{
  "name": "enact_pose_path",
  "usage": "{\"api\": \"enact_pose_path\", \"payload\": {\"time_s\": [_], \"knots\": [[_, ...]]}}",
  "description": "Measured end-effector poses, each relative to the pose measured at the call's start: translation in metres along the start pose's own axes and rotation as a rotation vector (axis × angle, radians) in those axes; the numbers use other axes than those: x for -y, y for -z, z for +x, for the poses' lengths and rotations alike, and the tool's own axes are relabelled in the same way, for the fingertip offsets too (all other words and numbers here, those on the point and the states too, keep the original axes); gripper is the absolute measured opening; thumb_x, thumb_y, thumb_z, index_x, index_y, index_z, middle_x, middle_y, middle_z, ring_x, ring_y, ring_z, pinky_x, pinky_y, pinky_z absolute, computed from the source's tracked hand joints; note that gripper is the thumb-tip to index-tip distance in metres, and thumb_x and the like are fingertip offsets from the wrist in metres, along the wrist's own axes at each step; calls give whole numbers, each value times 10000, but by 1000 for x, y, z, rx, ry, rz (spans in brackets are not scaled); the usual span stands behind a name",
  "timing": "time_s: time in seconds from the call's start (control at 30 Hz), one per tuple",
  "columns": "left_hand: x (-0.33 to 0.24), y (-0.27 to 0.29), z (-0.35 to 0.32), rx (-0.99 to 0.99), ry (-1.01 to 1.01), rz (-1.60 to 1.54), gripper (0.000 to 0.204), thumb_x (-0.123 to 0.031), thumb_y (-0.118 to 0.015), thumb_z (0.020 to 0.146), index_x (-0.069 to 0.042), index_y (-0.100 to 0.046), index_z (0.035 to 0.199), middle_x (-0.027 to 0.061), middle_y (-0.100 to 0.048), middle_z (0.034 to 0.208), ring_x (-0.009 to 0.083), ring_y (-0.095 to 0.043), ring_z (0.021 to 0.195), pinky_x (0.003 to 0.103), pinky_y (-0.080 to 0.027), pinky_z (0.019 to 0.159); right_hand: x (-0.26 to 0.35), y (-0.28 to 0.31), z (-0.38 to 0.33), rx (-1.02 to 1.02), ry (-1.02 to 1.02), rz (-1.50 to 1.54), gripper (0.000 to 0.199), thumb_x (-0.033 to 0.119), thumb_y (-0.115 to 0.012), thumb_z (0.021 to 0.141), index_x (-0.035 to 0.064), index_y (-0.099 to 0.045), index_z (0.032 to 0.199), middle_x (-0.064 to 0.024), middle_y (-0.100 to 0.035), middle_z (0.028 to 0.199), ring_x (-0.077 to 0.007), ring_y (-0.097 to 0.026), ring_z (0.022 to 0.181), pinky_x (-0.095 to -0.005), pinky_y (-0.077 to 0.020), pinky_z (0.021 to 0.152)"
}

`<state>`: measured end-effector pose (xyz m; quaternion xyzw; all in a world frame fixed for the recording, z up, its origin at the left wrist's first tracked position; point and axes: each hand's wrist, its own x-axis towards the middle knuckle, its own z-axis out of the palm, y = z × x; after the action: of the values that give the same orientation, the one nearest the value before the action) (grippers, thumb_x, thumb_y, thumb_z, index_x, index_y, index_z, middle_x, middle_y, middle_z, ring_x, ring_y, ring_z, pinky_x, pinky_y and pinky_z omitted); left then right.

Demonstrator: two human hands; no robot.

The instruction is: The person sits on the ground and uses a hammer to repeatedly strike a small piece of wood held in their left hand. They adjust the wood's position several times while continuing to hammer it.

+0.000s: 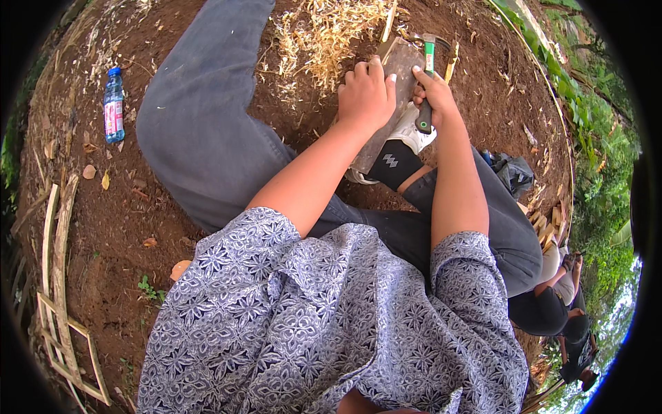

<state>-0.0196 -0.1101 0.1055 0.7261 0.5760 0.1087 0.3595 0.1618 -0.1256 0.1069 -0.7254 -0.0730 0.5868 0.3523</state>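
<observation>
A worn wooden board [407, 62] lies tilted between my legs, beside my right foot in a light shoe [412, 132] and a black sock. My left hand [367, 96] is closed at the board's left side, its fingers curled and its thumb along the surface. My right hand [436, 95] grips a hammer [429, 58] with a green and black handle. The hammer's metal head points away from me, over the board's far right part. The tips of my left fingers are partly hidden.
Pale wood shavings [324, 34] cover the soil beyond the board. A blue-capped bottle [114, 107] stands far left; a wooden strip frame [72, 331] lies at lower left. To the right are a black bag [514, 174], wood pieces [549, 228] and another person [545, 310].
</observation>
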Motion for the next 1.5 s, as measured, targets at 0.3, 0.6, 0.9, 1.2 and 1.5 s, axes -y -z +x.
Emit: {"api": "enact_pose_path", "payload": {"time_s": [0.3,0.6,0.9,1.2,1.5], "knots": [[-3,2,-2,-2,-1,41,520,-390,-508,1046,-36,-517,1425,215,-630,1230,414,-649,1070,518,-550,905,0,0,-4,-41,2,36,230,255,-723,988,135,-530,949,39,-490,649,-83,-458,510,-261,-399,482],[-1,1,-1,-14,-11,60,520,-400,-508,1045,-57,-517,1435,198,-626,1245,409,-651,1078,524,-563,883,-4,-3,-5,-65,15,92,222,234,-744,973,123,-552,969,39,-494,699,-74,-472,543,-266,-430,492],[-3,0,2,25,0,59,533,-403,-509,1039,-59,-512,1446,200,-622,1273,412,-649,1097,524,-560,897,-7,2,1,-65,-31,95,220,244,-731,981,129,-545,964,35,-496,672,-86,-474,522,-271,-427,489],[-1,4,6,85,48,26,572,-438,-505,1037,-73,-509,1477,199,-608,1329,413,-643,1148,512,-558,936,-5,-2,-2,-47,-41,107,217,275,-717,992,145,-546,961,36,-489,625,-104,-473,490,-282,-410,479],[-1,7,9,128,75,-8,598,-453,-521,1024,-74,-515,1487,193,-603,1346,419,-623,1188,515,-532,989,-3,-9,-9,-107,-39,109,231,292,-709,1001,170,-526,931,55,-475,581,-88,-461,460,-263,-379,446]]}}
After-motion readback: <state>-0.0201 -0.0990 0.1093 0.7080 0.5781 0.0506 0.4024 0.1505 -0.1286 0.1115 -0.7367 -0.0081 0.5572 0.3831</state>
